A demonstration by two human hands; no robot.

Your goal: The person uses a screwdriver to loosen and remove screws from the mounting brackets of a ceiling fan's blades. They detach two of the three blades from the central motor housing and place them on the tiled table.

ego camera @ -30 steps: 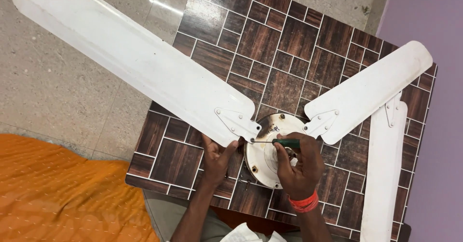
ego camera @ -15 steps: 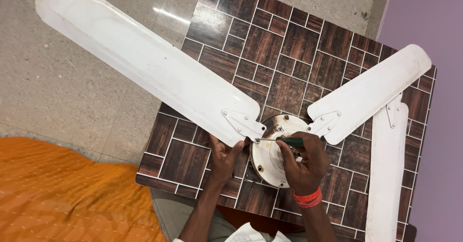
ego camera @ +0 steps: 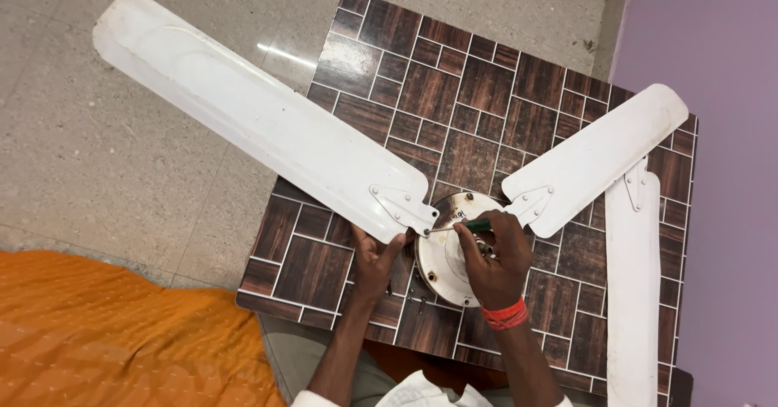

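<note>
A white ceiling fan motor lies on a small table with a brown tile pattern. A long white blade reaches out to the upper left, and a second blade points to the upper right. My left hand holds the near end of the long blade from below, by its metal bracket. My right hand grips a green-handled screwdriver whose tip rests at the bracket's screw. A red band is on my right wrist.
A third, loose white blade lies along the table's right side. Small screws rest on the table near the motor. Orange cloth covers the lower left, over a speckled stone floor. A purple wall stands on the right.
The view has shifted, so the fan and table sit further right and lower in frame. Both hands keep their hold; the screwdriver stays at the bracket screw.
</note>
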